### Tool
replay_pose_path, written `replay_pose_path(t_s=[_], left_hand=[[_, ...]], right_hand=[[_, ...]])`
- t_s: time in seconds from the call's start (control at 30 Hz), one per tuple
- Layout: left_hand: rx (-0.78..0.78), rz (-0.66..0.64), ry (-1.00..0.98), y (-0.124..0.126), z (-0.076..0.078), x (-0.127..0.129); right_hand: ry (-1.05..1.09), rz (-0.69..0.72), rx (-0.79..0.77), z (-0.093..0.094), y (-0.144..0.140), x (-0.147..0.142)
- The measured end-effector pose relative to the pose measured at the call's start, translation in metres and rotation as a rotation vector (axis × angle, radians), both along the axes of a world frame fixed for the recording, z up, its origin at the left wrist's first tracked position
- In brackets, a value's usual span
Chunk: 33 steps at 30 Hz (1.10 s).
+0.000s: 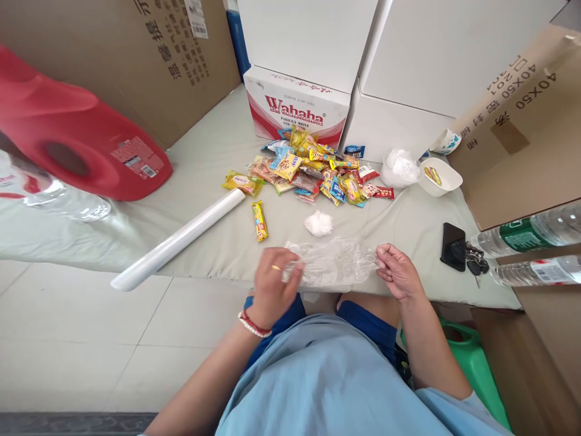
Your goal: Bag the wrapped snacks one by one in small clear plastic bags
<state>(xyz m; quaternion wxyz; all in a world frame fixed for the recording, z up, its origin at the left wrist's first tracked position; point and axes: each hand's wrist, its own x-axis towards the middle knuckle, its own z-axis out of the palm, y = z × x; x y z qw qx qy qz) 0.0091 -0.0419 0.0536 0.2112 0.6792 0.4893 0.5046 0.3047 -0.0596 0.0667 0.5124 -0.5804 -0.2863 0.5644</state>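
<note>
Holding a clear plastic bag (331,261) stretched sideways between them, the left hand (272,290) and right hand (397,272) each pinch one end, so its long axis runs left to right. A pile of snack packets (313,172) lies beyond on the surface (204,163).

Both forearms are reaching forward from the body, bare to the elbow. The left hand (272,290) is curling inward, its back facing the camera, fingers and thumb pinching together in a closed grip — a ring showing on one finger and a beaded band circling the wrist. The right hand (398,270) is lying palm-down and slightly cupped — its fingertips (380,252) pinching shut, pointing toward the left hand.
</note>
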Motion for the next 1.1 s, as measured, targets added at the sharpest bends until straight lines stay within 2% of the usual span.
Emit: replay_pose_path(t_s=[0.07, 0.13, 0.17, 0.23, 0.3, 0.4, 0.47, 0.5, 0.6, 0.63, 0.67, 0.73, 0.8, 0.87, 1.0, 1.07, 1.1], left_hand=[[-0.112, -0.291, -0.003, -0.01, 0.011, 0.015], [-0.362, -0.466, -0.126, -0.015, 0.019, 0.029], [-0.526, -0.524, -0.231, -0.017, 0.021, 0.036], [-0.833, -0.598, -0.472, -0.019, 0.024, 0.047], [-0.991, -0.594, -0.632, -0.02, 0.025, 0.057], [-0.968, -0.508, -0.649, -0.019, 0.022, 0.065], [-0.874, -0.435, -0.604, -0.018, 0.017, 0.067], [-0.807, -0.398, -0.569, -0.017, 0.015, 0.067], [-0.571, -0.372, -0.379, -0.015, 0.014, 0.065], [-0.495, -0.398, -0.308, -0.015, 0.016, 0.064], [-0.424, -0.433, -0.246, -0.014, 0.018, 0.062], [-0.32, -0.492, -0.161, -0.011, 0.021, 0.056], [-0.267, -0.485, -0.131, -0.007, 0.02, 0.045], [-0.267, -0.382, -0.169, -0.004, 0.013, 0.027], [-0.422, -0.021, -0.356, -0.019, -0.011, -0.015], [-0.593, 0.046, -0.293, -0.041, -0.021, -0.031], [-0.705, 0.009, -0.227, -0.053, -0.023, -0.037]], right_hand=[[-0.133, -0.007, 0.111, 0.01, -0.005, -0.006], [-0.372, 0.005, 0.276, 0.021, -0.015, -0.014], [-0.507, 0.055, 0.365, 0.026, -0.021, -0.018], [-0.755, 0.252, 0.518, 0.032, -0.034, -0.029], [-0.941, 0.473, 0.614, 0.032, -0.045, -0.04], [-1.067, 0.671, 0.661, 0.025, -0.055, -0.051], [-0.986, 0.663, 0.647, 0.02, -0.056, -0.05], [-0.932, 0.571, 0.626, 0.018, -0.054, -0.047], [-0.851, 0.124, 0.522, 0.017, -0.035, -0.035], [-0.834, 0.034, 0.488, 0.017, -0.026, -0.031], [-0.805, 0.018, 0.454, 0.017, -0.015, -0.028], [-0.693, 0.157, 0.374, 0.017, 0.007, -0.025], [-0.567, 0.311, 0.289, 0.015, 0.025, -0.024], [-0.472, 0.302, 0.252, 0.012, 0.034, -0.024], [-0.232, -0.009, 0.199, -0.004, 0.028, -0.028], [-0.129, -0.067, 0.132, -0.015, 0.017, -0.031], [-0.106, -0.073, 0.106, -0.021, 0.011, -0.031]])
